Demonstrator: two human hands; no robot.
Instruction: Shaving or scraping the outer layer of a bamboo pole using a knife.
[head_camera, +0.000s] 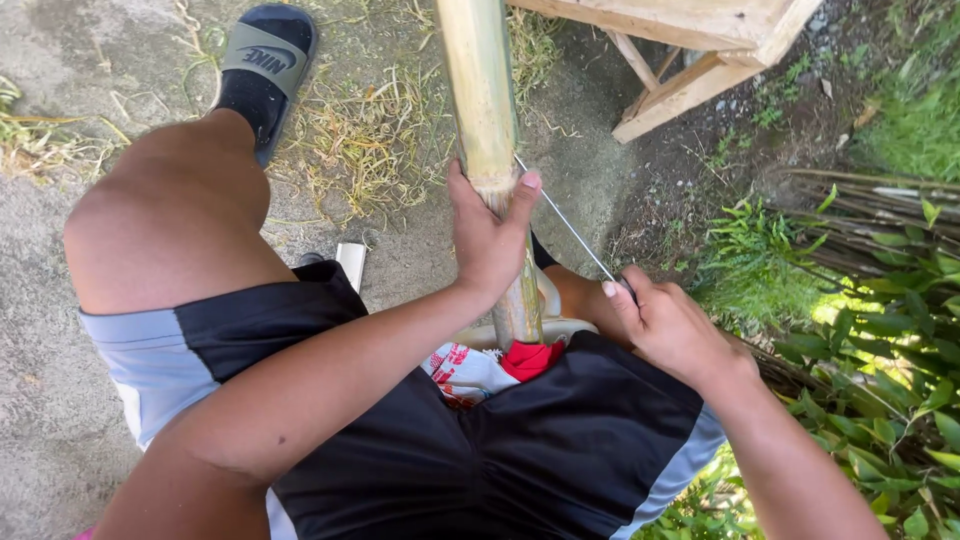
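Bamboo pole (482, 90) stands upright at twelve o'clock, my left hand (487, 235) clamped around it. My right hand (668, 325), at four o'clock, grips a knife (566, 222) biting its edge; splitting looks barely begun.

Bamboo pole (484, 110) upright at centre, running from lap to far edge. Left hand (487, 235) wrapped around pole; knife blade (565, 222) slanting from pole rightward and nearward into right hand (665, 325). Sandal (264, 62) far left on ground (60, 420). Wooden frame (690, 50) far right; plants (860, 330) right.
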